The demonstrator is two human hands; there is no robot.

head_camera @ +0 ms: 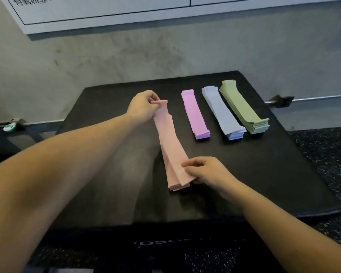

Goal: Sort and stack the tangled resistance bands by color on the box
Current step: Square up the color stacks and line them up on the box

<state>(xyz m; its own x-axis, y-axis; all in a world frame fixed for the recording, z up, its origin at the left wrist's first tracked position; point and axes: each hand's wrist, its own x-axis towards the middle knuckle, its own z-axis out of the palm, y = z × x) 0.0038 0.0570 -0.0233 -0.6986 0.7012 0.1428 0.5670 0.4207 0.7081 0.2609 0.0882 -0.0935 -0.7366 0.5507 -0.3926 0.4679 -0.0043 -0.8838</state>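
A stack of pale pink bands (170, 146) lies lengthwise on the black box (110, 170). My left hand (143, 108) pinches the far end of the top pink band. My right hand (207, 171) grips the near end of the pink stack. To the right lie three neat stacks side by side: purple bands (194, 114), blue-grey bands (221, 112) and green bands (242, 107).
A grey concrete wall rises behind the box, with a white board (126, 8) at the top. Metal rails with brackets (282, 100) run along the wall at both sides. Speckled rubber floor (327, 146) lies to the right.
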